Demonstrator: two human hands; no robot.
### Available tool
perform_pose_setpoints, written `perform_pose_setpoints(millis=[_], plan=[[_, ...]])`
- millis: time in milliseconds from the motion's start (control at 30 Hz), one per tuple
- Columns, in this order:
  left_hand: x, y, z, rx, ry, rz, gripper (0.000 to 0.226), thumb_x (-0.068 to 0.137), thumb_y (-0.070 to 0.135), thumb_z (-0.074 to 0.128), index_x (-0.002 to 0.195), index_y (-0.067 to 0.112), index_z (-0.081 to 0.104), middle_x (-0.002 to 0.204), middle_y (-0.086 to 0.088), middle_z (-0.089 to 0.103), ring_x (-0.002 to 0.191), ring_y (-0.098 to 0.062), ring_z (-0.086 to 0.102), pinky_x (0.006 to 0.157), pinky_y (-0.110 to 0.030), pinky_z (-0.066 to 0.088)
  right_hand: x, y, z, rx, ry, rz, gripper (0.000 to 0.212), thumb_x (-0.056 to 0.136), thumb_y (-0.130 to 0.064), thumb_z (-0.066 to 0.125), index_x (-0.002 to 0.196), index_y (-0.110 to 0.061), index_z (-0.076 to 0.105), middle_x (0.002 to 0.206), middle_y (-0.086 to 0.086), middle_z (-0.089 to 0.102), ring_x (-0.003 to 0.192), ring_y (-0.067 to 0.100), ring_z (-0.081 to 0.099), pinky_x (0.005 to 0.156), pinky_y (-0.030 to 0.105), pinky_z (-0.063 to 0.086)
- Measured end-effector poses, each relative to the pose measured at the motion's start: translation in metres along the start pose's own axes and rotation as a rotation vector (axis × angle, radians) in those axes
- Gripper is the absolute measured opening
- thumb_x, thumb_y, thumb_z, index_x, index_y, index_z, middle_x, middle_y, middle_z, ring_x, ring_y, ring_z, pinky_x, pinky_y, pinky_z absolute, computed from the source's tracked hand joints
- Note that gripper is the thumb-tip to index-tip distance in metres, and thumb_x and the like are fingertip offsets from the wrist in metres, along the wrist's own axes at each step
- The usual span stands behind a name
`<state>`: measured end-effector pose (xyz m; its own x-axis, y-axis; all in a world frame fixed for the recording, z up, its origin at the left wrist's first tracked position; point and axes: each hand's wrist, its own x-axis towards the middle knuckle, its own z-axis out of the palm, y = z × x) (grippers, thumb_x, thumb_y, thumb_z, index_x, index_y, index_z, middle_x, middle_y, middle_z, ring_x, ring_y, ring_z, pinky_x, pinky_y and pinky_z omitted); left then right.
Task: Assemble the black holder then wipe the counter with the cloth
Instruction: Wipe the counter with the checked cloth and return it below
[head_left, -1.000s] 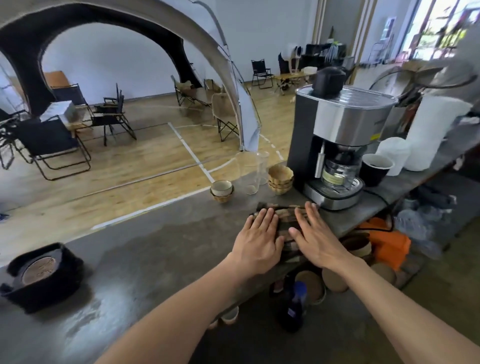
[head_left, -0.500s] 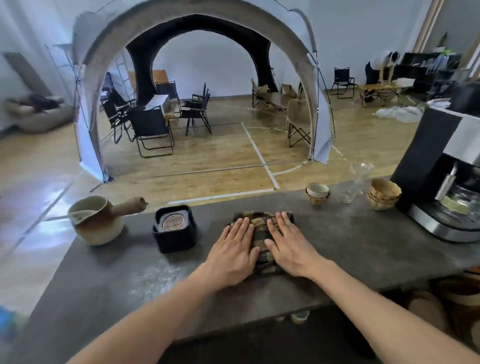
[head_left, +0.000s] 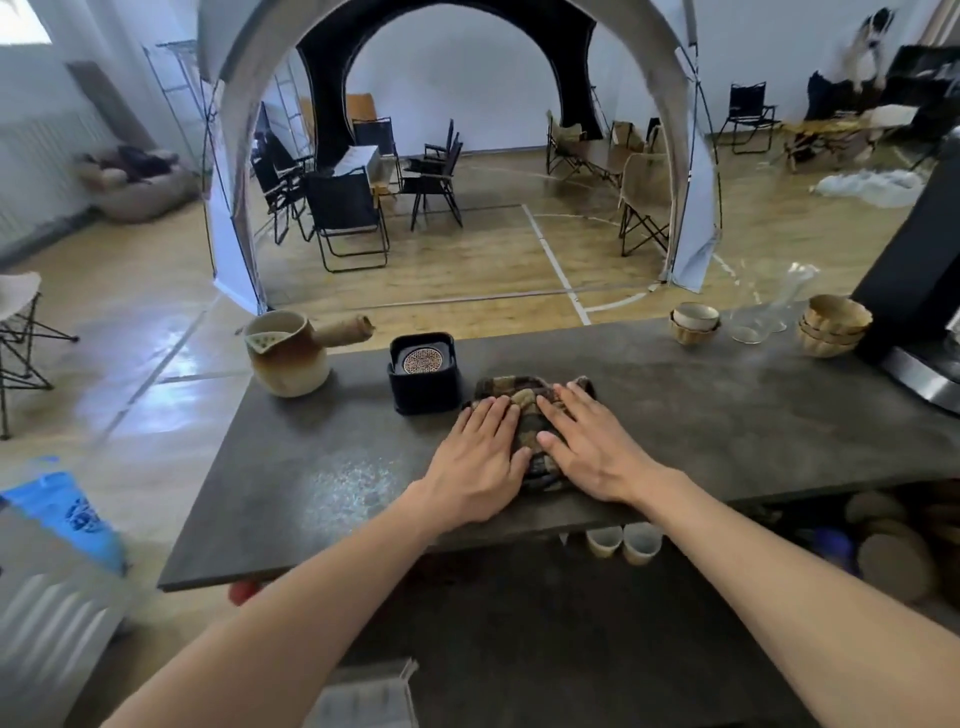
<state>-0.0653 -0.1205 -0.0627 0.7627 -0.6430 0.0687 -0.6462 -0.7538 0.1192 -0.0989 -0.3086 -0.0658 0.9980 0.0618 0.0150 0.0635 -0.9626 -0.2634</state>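
A brown patterned cloth (head_left: 522, 391) lies folded on the dark grey counter (head_left: 727, 415), just right of the black holder (head_left: 423, 387). The holder is a square black box standing upright with a round patterned coaster in its top. My left hand (head_left: 480, 457) and my right hand (head_left: 589, 441) lie flat side by side on the cloth, fingers stretched forward, pressing it onto the counter. The cloth's left edge nearly touches the holder. Most of the cloth is hidden under my palms.
A ceramic pot with a side handle (head_left: 288, 353) stands left of the holder. To the right are stacked cups (head_left: 695, 322), a glass vessel (head_left: 779, 306), stacked bowls (head_left: 834, 325) and a coffee machine (head_left: 919, 291). A damp sheen (head_left: 348, 478) marks the counter at my left.
Both hands have slid the cloth leftward along the counter, from beside the coffee machine to right next to the black holder. The view has swung left with them.
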Motion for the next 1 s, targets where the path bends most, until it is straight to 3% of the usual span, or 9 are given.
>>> perform_pose_setpoints(millis=[167,333,567,733,900,1000], plan=[[-0.083,-0.008,-0.012,0.008,0.016,0.03,0.067,0.1,0.051,0.014,0.155,0.013,0.008,0.164,-0.004,0.002,0.15,-0.015,-0.005,0.122,-0.033,-0.005,-0.057,-0.066,0.007,0.018,-0.017,-0.003,0.062,0.101,-0.049,0.023,0.156,-0.021,0.012,0.164,0.005,-0.002,0.15,0.019,-0.011,0.122,0.04,-0.002],[-0.151,-0.07,-0.019,0.108,0.024,-0.029,0.083,0.088,0.063,-0.009,0.156,0.016,0.006,0.163,0.0,0.0,0.15,-0.012,-0.008,0.121,-0.032,-0.005,-0.056,-0.151,0.029,0.012,-0.007,-0.092,0.064,0.101,-0.049,0.02,0.156,-0.017,0.01,0.164,0.011,-0.004,0.15,0.023,-0.013,0.121,0.042,-0.004],[-0.236,-0.18,-0.036,0.091,0.047,-0.164,0.079,0.095,0.065,0.004,0.153,0.015,0.02,0.161,0.0,0.016,0.15,-0.012,0.009,0.12,-0.028,0.002,-0.018,-0.273,0.063,0.028,-0.078,-0.26,0.066,0.1,-0.046,0.025,0.155,-0.01,0.013,0.162,0.02,-0.001,0.149,0.032,-0.012,0.121,0.049,-0.004],[-0.234,-0.172,-0.032,0.075,0.05,-0.176,0.076,0.098,0.06,0.008,0.151,0.007,0.025,0.158,-0.005,0.02,0.148,-0.012,0.011,0.119,-0.021,-0.005,-0.017,-0.261,0.066,0.009,-0.069,-0.322,0.064,0.102,-0.045,0.023,0.155,-0.009,0.015,0.163,0.016,0.001,0.15,0.027,-0.009,0.122,0.046,-0.002],[-0.215,-0.131,-0.028,0.046,0.06,-0.162,0.08,0.095,0.063,0.002,0.152,0.009,0.018,0.16,-0.004,0.014,0.146,0.0,-0.011,0.118,-0.021,-0.01,-0.032,-0.218,0.056,0.022,-0.034,-0.334,0.063,0.102,-0.043,0.022,0.155,-0.009,0.016,0.164,0.014,0.002,0.151,0.024,-0.007,0.122,0.041,-0.002],[-0.184,-0.082,-0.023,0.057,0.077,-0.112,0.09,0.088,0.069,-0.01,0.152,0.009,0.011,0.161,-0.003,0.004,0.146,-0.006,-0.019,0.116,-0.02,-0.016,-0.049,-0.167,0.042,0.018,-0.008,-0.31,0.062,0.102,-0.044,0.021,0.155,-0.011,0.016,0.164,0.012,0.002,0.151,0.022,-0.006,0.122,0.039,-0.002]])
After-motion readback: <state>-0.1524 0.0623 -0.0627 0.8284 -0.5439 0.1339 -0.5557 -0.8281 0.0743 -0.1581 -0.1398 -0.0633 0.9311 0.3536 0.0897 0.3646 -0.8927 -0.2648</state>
